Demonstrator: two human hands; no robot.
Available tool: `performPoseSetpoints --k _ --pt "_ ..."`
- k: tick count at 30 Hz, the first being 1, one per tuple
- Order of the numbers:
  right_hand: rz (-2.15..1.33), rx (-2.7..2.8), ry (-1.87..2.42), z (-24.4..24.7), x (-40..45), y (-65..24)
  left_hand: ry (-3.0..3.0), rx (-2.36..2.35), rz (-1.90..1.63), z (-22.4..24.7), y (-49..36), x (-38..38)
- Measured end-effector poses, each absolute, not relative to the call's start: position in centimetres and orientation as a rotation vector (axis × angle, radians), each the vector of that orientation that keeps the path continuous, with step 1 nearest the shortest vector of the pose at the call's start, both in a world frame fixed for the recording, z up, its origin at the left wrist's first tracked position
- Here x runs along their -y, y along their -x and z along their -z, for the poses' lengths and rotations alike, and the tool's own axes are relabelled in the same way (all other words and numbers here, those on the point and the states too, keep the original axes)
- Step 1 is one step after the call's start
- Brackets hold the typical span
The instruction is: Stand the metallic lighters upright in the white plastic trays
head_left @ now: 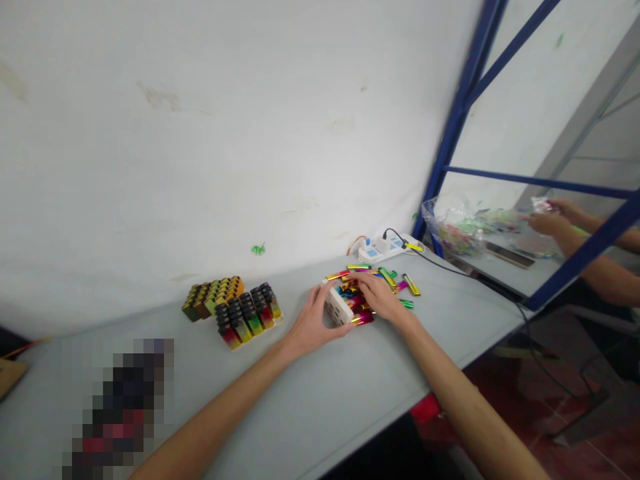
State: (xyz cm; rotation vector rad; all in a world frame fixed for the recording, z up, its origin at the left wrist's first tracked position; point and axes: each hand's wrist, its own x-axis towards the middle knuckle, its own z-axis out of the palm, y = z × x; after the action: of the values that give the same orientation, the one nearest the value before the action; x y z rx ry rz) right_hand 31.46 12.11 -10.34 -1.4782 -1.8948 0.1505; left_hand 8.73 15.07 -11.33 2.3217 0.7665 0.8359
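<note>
Holding white rack (pixel 340 309), lighters (pixel 253 319) standing in tray (pixel 279 321)

Ahead of me a green mark (pixel 258 249) shows on the white wall (pixel 280 133). At the back of my bench (pixel 320 407) lies a white power strip (pixel 373 254), a black cable (pixel 443 266) trailing to my right. Beyond the blue metal frame (pixel 459 120) I see a clear plastic bag (pixel 453 230), a dark flat object (pixel 510 254) and a co-worker's hands (pixel 547 223).
</note>
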Motion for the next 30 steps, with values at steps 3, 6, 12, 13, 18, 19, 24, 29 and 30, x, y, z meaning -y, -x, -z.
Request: performPoseSetpoints --k 3,6,12,13,18,19,24,29,30 --pt "-0.133 1.923 1.446 10.3 -11.9 -29.9 -2.321 -0.738 -0.852 11.7 -8.9 -15.2" --pt "-0.108 2.056 1.446 10.6 -11.8 -28.6 -2.333 -0.717 -0.853 12.0 -9.0 -15.3" --pt "-0.066 2.106 1.592 11.2 -11.8 -30.0 -2.341 -0.706 -0.872 11.9 -9.0 -15.2" --pt "-0.053 2.094 1.603 11.3 -11.8 -30.4 -2.340 -0.706 -0.876 11.8 -9.0 -15.1" --pt "-0.050 1.978 1.562 11.4 -12.6 -31.7 -2.319 -0.698 -0.875 11.6 -9.0 -15.0" --pt "-0.060 1.945 1.556 11.4 -12.7 -31.8 -2.315 -0.693 -0.876 11.6 -9.0 -15.0" --pt "-0.035 1.884 1.527 11.1 -12.3 -30.7 -2.319 -0.668 -0.886 12.0 -9.1 -15.3" --pt "-0.017 2.151 1.472 11.1 -11.3 -28.7 -2.345 -0.667 -0.889 12.4 -9.1 -15.7" --pt "-0.006 2.186 1.483 11.2 -11.2 -28.5 -2.346 -0.668 -0.886 12.4 -9.0 -15.7"
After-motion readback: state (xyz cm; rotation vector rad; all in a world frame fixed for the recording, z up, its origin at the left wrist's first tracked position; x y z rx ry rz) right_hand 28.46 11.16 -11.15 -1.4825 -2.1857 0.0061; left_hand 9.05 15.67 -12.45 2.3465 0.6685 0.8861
